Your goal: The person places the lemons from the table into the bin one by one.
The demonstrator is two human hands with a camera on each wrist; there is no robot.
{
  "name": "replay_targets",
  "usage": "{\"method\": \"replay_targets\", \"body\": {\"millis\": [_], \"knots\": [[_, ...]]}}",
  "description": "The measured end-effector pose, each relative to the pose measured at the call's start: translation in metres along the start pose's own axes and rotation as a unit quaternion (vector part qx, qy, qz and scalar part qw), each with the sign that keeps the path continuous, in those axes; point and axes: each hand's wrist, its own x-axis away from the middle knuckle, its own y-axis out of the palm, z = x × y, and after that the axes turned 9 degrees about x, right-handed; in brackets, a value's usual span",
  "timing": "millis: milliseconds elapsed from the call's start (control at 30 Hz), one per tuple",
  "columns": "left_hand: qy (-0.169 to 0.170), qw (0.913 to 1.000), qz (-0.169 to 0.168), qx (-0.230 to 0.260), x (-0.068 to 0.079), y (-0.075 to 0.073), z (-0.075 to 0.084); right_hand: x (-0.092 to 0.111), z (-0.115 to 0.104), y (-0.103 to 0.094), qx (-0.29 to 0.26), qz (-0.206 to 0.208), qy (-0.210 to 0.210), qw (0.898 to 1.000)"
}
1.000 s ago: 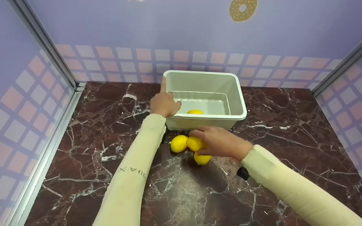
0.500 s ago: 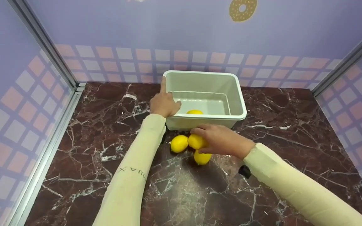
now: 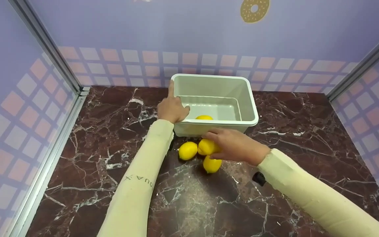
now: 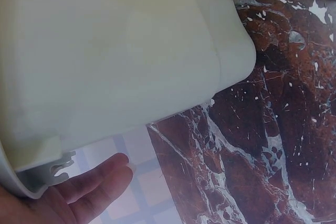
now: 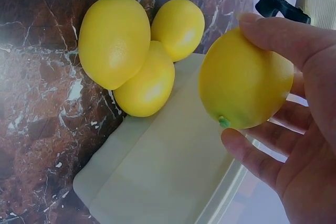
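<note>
My left hand grips the left rim of a white plastic bin, index finger stretched along the edge, thumb over the inner side. In the left wrist view two fingers show outside the wall under the rim. My right hand holds a lemon between thumb and fingers, in front of the bin. Below it, three more lie close together on the table: a near lemon, a second lemon and a third lemon. Inside the bin is another lemon, partly hidden by the front wall.
The tabletop is dark red marble with white veins. A purple back wall with a tile pattern stands close behind the bin. Side panels close off left and right, with a metal frame post at the left corner.
My right hand has shifted slightly right and toward the bin, raising the lemon a little off the others. The left hand and the bin have stayed in place.
</note>
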Motion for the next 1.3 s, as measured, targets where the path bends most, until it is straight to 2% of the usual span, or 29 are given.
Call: {"method": "replay_targets", "body": {"millis": [367, 967, 1300], "knots": [[-0.001, 1.0000, -0.001, 0.001, 0.000, -0.001, 0.000, 0.000, 0.002, -0.010, -0.010, -0.003, 0.004, 1.000], [0.001, 1.0000, -0.005, 0.003, 0.001, -0.002, 0.001, 0.000, 0.004, -0.011, -0.005, 0.004, 0.003, 1.000], [0.001, 1.0000, -0.005, 0.004, 0.002, -0.002, 0.001, 0.001, 0.005, -0.019, -0.023, 0.002, 0.012, 1.000]]}}
